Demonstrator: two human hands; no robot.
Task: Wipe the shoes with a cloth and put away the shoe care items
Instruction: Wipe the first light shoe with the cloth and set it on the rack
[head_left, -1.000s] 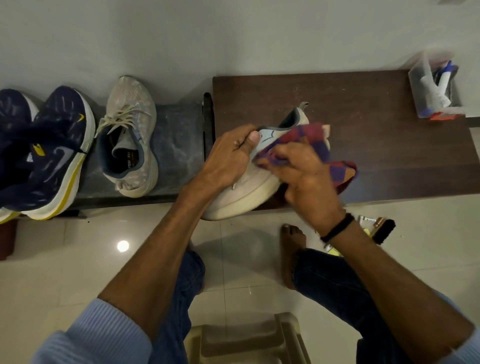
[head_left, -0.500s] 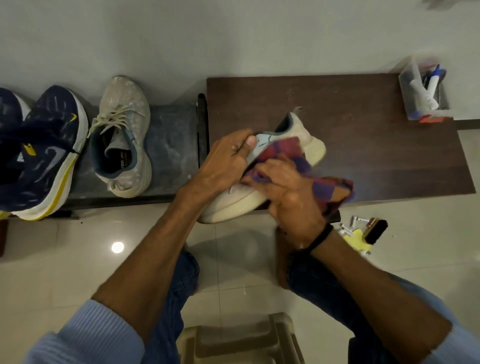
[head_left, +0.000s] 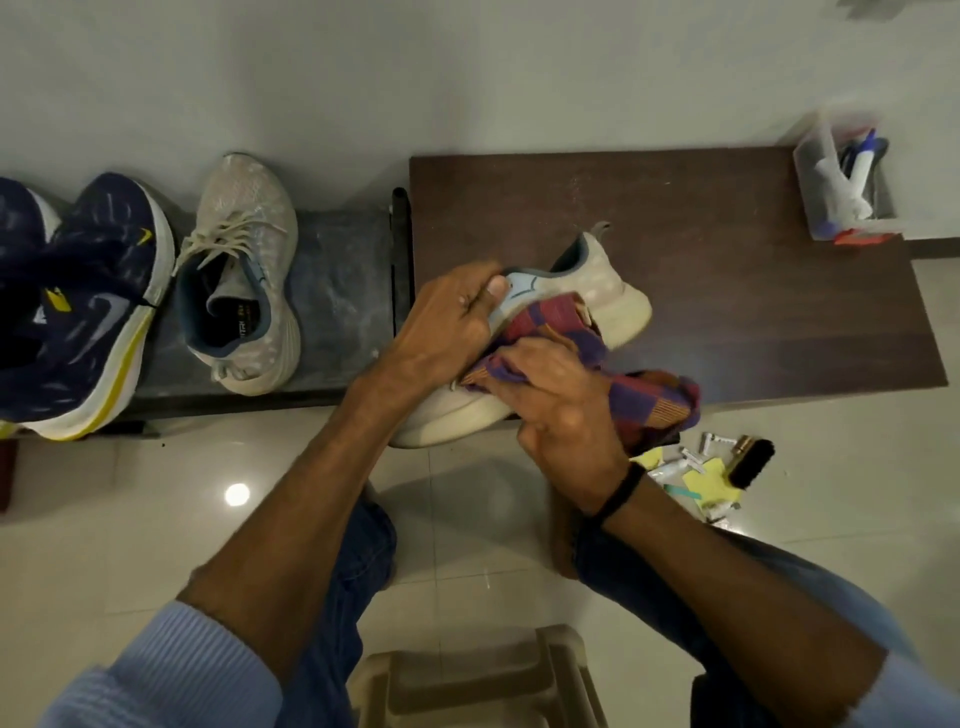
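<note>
Over the edge of the dark brown wooden bench (head_left: 727, 249), the beige knit sneaker (head_left: 602, 278) is being gripped at the tongue by the left hand (head_left: 441, 327), while the floppy purple-and-red checked cloth (head_left: 654, 400) is being bunched in the right hand (head_left: 561, 410) against its side; looks light and squashy, so probably better held by the sole

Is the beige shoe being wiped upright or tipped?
Tipped sideways: the beige shoe shows its midsole wall to the camera; the left hand grips its collar.
</note>
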